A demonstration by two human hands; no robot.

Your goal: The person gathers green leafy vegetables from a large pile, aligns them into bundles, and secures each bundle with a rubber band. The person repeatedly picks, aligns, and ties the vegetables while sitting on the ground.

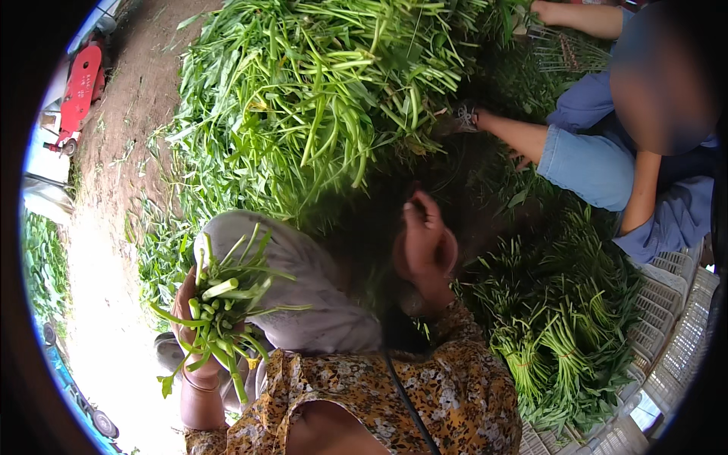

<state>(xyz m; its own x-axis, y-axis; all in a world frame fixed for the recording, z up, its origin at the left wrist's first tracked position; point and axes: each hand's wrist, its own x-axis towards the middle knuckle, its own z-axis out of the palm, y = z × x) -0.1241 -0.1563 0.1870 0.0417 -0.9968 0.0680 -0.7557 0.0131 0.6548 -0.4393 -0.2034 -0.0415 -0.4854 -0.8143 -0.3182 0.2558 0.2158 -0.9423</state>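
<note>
My left hand (190, 318) is shut around a bunch of green leafy-vegetable stems (219, 304), their cut ends turned up towards me, beside my grey-trousered knee. My right hand (425, 227) is raised over dark ground to the right of that knee, with fingers curled and blurred; whether something small is between its fingertips cannot be told. A large heap of loose long-stemmed greens (318, 102) lies in front of me. Tied bundles of the same greens (563, 341) stand at my right, stem ends up.
Another person (591, 165) in blue sits at the right, one shoe near the heap and one hand by the greens. White plastic crates (662, 307) stand behind the bundles. Bare soil (125, 108) runs along the left, with a red machine part (81, 85) at its far edge.
</note>
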